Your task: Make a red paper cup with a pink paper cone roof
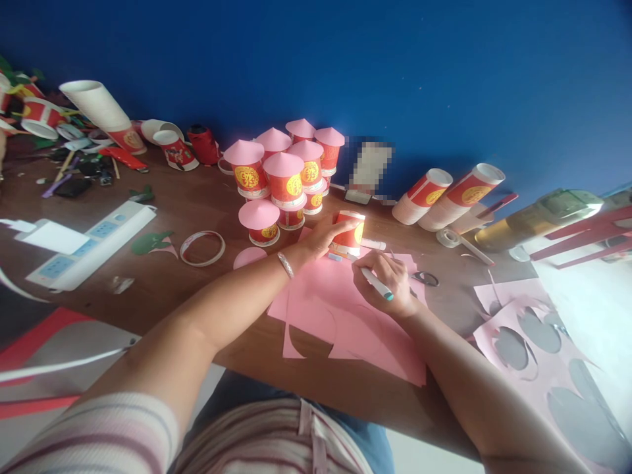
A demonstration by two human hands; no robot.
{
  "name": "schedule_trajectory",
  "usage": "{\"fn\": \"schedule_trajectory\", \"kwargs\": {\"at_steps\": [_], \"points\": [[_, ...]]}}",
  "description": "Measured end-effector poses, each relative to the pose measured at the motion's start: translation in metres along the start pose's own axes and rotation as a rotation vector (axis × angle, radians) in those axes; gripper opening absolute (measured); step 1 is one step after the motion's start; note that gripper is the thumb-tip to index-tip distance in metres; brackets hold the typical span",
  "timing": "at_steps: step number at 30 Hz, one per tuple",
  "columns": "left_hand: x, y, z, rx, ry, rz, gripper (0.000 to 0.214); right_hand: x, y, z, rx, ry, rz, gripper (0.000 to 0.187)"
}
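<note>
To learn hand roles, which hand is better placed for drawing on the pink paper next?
The right hand, probably: it holds a pen pointed toward the cup, while the left hand grips that cup.

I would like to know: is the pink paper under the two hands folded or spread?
Spread: the pink paper lies flat on the table, curved cut edges showing.

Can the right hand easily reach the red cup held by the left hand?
Probably yes: the right hand, holding a white marker, is close to the red cup, whose lower side the left hand leaves mostly uncovered.
</note>
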State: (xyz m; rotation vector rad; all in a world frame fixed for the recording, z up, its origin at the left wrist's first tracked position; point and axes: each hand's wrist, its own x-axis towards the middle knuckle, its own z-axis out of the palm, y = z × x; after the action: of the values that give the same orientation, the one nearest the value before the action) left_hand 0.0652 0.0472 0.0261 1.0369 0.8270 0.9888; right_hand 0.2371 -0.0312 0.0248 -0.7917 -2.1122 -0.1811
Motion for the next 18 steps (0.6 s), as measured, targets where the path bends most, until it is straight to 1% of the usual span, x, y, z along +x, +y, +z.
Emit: {"fn": "schedule_trajectory", "kwargs": {"at_steps": [3,8,12,15,18], "points": [[-0.0002,-0.0009,-0.0001,0.029,0.022,0.018,0.040,-0.0004,-0.0001,-0.0004,-0.002,-0.016,-0.002,0.015],[0.0022,-0.0027,-0.0012,0.030,0.008,0.032,0.037,0.0007,-0.0010,-0.0008,0.003,-0.010,-0.014,0.015],[0.0018,-0.0021,-0.0016,0.044,0.017,0.024,0.041,0.0009,-0.0018,0.0008,0.000,0.002,-0.024,0.017],[0.0026,-0.0030,-0.0020,0.045,-0.023,0.028,0.043,0.0004,-0.0018,0.0018,-0.001,-0.002,-0.015,0.016],[0.0050,-0.0053,-0.0029,0.030,-0.060,0.038,0.041,0.0007,-0.0020,0.0010,0.009,-0.024,-0.003,0.014]]}}
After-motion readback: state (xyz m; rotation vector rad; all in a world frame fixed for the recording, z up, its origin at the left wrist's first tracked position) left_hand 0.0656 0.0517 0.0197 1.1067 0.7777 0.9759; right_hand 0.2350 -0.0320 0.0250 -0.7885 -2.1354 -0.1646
